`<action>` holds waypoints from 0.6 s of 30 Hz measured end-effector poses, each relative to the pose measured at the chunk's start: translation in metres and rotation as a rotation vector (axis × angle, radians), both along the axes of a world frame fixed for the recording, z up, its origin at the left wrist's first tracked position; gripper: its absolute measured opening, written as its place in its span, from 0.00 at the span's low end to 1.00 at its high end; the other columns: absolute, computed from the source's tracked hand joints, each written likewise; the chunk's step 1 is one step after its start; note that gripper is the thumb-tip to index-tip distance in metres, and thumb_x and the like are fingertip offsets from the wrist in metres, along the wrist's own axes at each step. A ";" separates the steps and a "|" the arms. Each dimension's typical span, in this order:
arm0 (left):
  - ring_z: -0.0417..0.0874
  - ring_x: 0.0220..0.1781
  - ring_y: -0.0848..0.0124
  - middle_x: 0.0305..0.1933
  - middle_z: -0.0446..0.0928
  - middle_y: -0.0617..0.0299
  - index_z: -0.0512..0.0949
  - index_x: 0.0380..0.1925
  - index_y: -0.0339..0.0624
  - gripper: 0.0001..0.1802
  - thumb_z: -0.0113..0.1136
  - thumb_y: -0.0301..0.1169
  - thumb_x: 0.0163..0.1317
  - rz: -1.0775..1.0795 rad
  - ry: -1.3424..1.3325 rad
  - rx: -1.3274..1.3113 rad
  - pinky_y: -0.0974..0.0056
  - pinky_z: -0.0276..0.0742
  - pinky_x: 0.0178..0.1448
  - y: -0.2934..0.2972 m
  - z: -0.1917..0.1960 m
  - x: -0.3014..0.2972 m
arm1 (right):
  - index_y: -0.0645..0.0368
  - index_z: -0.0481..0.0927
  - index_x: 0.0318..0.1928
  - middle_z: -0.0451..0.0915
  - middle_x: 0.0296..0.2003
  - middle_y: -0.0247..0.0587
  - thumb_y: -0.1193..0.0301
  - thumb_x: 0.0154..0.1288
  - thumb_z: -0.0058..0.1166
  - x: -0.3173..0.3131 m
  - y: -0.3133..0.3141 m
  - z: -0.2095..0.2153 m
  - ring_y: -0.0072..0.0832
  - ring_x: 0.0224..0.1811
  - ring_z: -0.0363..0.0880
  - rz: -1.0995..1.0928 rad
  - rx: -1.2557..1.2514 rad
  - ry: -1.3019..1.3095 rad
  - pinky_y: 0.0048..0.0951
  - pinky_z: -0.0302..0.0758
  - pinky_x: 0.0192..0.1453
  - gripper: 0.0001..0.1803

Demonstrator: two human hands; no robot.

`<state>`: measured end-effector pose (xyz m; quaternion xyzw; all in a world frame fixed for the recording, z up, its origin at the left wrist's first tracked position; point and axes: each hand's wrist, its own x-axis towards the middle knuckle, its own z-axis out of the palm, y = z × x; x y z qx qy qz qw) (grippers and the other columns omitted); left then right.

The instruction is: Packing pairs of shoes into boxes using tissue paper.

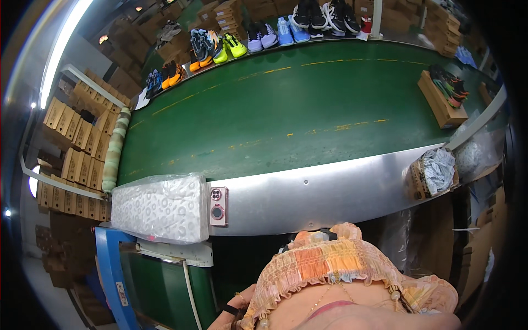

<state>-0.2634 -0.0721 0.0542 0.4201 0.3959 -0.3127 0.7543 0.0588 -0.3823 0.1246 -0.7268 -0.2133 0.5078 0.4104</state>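
Beside the green belt (286, 110), a pink phone (218, 206) (camera side up), hands' grip impossible to tell, left hand (234, 313) barely visible.

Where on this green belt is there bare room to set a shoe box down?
The green belt is bare across its middle, between the row of sneakers along the far edge and the metal rail near you. It is crowded only at the right, around the box with shoes, and near the white wrapped pack.

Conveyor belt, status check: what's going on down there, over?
Left hand low at the frame's edge, empty. Right hand out of view. Shoes on a box on the green belt.
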 end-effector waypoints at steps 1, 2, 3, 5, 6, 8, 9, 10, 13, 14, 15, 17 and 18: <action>0.72 0.44 0.78 0.45 0.73 0.63 0.72 0.45 0.36 0.19 0.58 0.31 0.53 0.001 0.044 0.002 0.71 0.69 0.47 -0.002 0.007 0.006 | 0.60 0.76 0.24 0.75 0.20 0.37 0.71 0.50 0.56 0.000 -0.001 0.000 0.19 0.24 0.72 -0.005 -0.001 0.000 0.23 0.70 0.30 0.06; 0.72 0.44 0.78 0.45 0.73 0.63 0.72 0.45 0.36 0.19 0.58 0.31 0.53 0.002 0.044 -0.001 0.71 0.69 0.47 -0.004 0.013 0.008 | 0.60 0.76 0.24 0.75 0.20 0.37 0.71 0.50 0.56 0.001 0.000 0.001 0.19 0.24 0.72 -0.008 0.002 -0.001 0.23 0.70 0.30 0.06; 0.73 0.42 0.78 0.42 0.75 0.63 0.73 0.44 0.36 0.18 0.59 0.31 0.53 0.043 -0.003 0.005 0.71 0.70 0.46 -0.005 0.019 0.009 | 0.60 0.76 0.24 0.75 0.20 0.37 0.71 0.50 0.56 0.002 0.000 0.001 0.19 0.24 0.72 -0.013 0.004 0.001 0.23 0.70 0.30 0.06; 0.75 0.40 0.77 0.40 0.76 0.64 0.74 0.42 0.35 0.17 0.59 0.30 0.52 0.084 -0.054 0.011 0.72 0.71 0.44 -0.004 0.034 0.015 | 0.60 0.76 0.24 0.75 0.20 0.37 0.71 0.50 0.56 0.002 0.001 0.001 0.19 0.24 0.72 -0.023 0.009 0.001 0.23 0.70 0.30 0.06; 0.75 0.38 0.78 0.39 0.76 0.64 0.74 0.41 0.35 0.16 0.59 0.30 0.52 0.085 -0.061 0.043 0.72 0.72 0.42 -0.002 0.043 0.023 | 0.61 0.76 0.24 0.75 0.20 0.37 0.71 0.50 0.56 0.003 0.001 0.001 0.19 0.24 0.72 -0.029 0.012 -0.001 0.23 0.70 0.30 0.06; 0.75 0.34 0.78 0.35 0.77 0.64 0.75 0.38 0.34 0.14 0.60 0.30 0.52 0.084 -0.074 0.107 0.72 0.72 0.39 0.005 0.064 0.043 | 0.61 0.76 0.24 0.75 0.20 0.37 0.71 0.50 0.56 0.003 0.002 0.001 0.19 0.24 0.72 -0.049 0.019 -0.003 0.23 0.70 0.30 0.06; 0.76 0.32 0.78 0.34 0.77 0.64 0.76 0.37 0.34 0.13 0.60 0.29 0.51 0.082 -0.081 0.139 0.72 0.73 0.37 0.009 0.075 0.055 | 0.61 0.76 0.24 0.75 0.20 0.37 0.71 0.50 0.56 0.004 0.002 0.000 0.19 0.24 0.72 -0.060 0.020 -0.007 0.23 0.70 0.30 0.06; 0.76 0.30 0.78 0.32 0.77 0.65 0.76 0.35 0.34 0.13 0.60 0.29 0.51 0.076 -0.086 0.168 0.72 0.73 0.35 0.013 0.086 0.065 | 0.61 0.76 0.24 0.75 0.20 0.37 0.71 0.50 0.56 0.003 0.003 0.001 0.19 0.24 0.72 -0.077 0.026 -0.006 0.23 0.70 0.30 0.06; 0.76 0.29 0.79 0.32 0.77 0.64 0.76 0.35 0.33 0.13 0.60 0.30 0.51 0.073 -0.053 0.243 0.72 0.73 0.35 0.008 0.106 0.090 | 0.61 0.76 0.24 0.75 0.20 0.37 0.71 0.50 0.56 0.008 0.008 -0.005 0.19 0.24 0.72 -0.103 0.072 0.006 0.23 0.70 0.30 0.06; 0.76 0.30 0.79 0.33 0.77 0.64 0.76 0.36 0.33 0.14 0.60 0.30 0.52 0.074 -0.123 0.298 0.73 0.72 0.36 0.006 0.107 0.097 | 0.61 0.76 0.24 0.75 0.20 0.37 0.71 0.50 0.56 0.009 0.011 -0.004 0.19 0.24 0.72 -0.123 0.088 0.011 0.23 0.70 0.30 0.06; 0.75 0.30 0.80 0.34 0.76 0.63 0.75 0.37 0.32 0.14 0.60 0.31 0.52 0.075 -0.192 0.354 0.74 0.72 0.37 0.004 0.107 0.102 | 0.61 0.76 0.24 0.75 0.20 0.37 0.71 0.50 0.56 0.011 0.013 -0.004 0.19 0.24 0.72 -0.141 0.107 0.015 0.23 0.70 0.30 0.06; 0.75 0.31 0.80 0.34 0.76 0.63 0.74 0.38 0.32 0.15 0.59 0.31 0.52 0.039 -0.163 0.406 0.74 0.71 0.37 0.009 0.098 0.113 | 0.61 0.76 0.23 0.75 0.20 0.37 0.71 0.50 0.56 0.013 0.021 -0.006 0.19 0.24 0.72 -0.197 0.154 0.049 0.23 0.70 0.30 0.06; 0.75 0.32 0.80 0.34 0.76 0.63 0.73 0.39 0.31 0.16 0.59 0.30 0.52 0.012 -0.129 0.458 0.75 0.71 0.38 0.012 0.090 0.117 | 0.61 0.76 0.23 0.75 0.20 0.37 0.71 0.51 0.56 0.015 0.025 -0.011 0.19 0.24 0.72 -0.228 0.183 0.075 0.23 0.70 0.30 0.06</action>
